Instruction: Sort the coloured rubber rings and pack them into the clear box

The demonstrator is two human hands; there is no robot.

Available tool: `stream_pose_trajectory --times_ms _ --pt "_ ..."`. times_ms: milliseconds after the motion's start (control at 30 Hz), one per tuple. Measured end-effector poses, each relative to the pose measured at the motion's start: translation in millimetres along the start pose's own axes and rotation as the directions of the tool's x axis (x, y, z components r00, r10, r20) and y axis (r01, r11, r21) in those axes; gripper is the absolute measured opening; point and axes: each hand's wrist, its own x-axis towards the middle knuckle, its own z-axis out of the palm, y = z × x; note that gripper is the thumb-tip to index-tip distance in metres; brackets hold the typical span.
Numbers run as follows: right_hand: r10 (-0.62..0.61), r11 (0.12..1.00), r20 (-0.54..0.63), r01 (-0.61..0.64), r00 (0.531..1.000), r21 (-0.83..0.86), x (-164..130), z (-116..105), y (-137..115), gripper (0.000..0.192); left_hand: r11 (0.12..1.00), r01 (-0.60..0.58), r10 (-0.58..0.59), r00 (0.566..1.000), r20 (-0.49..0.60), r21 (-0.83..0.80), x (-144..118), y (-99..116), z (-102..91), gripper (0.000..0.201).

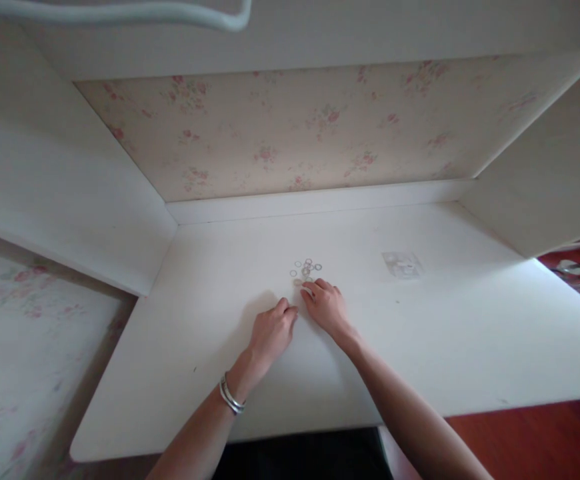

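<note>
A small cluster of thin rings (307, 270) lies on the white desk top, some overlapping and some loose at the side. My right hand (327, 307) is at the near edge of the cluster, palm down. Its index fingertip is at or against a pale ring (297, 282); a small gap shows between index finger and thumb. Just left of it and nearer to me, my left hand (273, 328) is closed, with thumb and fingers pressed together. Whatever may be in that pinch is too small to make out. Silver bangles (231, 395) circle the left wrist.
A clear plastic packet (401, 265) lies on the desk (450, 340) to the right. White side panels (55, 153) and a low back ledge (320, 202) enclose the desk, with flowered wallpaper (295, 133) behind. A white curved bar (120, 13) crosses the top left.
</note>
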Motion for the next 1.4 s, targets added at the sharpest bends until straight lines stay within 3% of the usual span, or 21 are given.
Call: stream_pose_trajectory --times_ms 133,267,433,733,867,1000,1167,1400 --pt "-0.058 0.994 0.034 0.060 0.998 -0.088 16 6 -1 0.024 0.991 0.048 -0.059 0.994 -0.092 -0.122 -15 -11 -7.9 0.023" --pt "-0.086 0.990 0.030 0.088 0.996 -0.107 18 13 5 0.027 0.948 0.130 -0.194 0.960 -0.204 -0.290 -40 -37 -7.6 0.021" --pt "-0.100 0.987 0.024 0.102 0.995 -0.123 16 22 10 0.027 0.892 0.192 -0.301 0.928 -0.220 -0.409 -57 -56 -1.5 0.021" --pt "-0.129 0.982 0.056 0.135 0.990 -0.132 17 20 13 0.028 0.892 0.206 -0.304 0.932 -0.196 -0.403 -49 -55 0.9 0.020" --pt "-0.123 0.992 -0.006 0.123 0.992 -0.005 2 18 16 0.027 0.858 0.196 -0.321 0.926 -0.198 -0.475 -48 -59 2.0 0.021" --pt "-0.167 0.982 0.019 0.165 0.986 0.095 -20 20 9 0.027 0.855 0.216 -0.332 0.927 -0.176 -0.472 -48 -59 2.0 0.022" --pt "-0.217 0.972 0.052 0.210 0.975 0.107 -36 21 -2 0.028 0.849 0.219 -0.335 0.927 -0.170 -0.481 -49 -58 2.2 0.021" --pt "-0.238 0.969 0.073 0.232 0.968 0.084 -36 19 -5 0.028 0.850 0.222 -0.335 0.928 -0.165 -0.477 -50 -58 2.3 0.021"
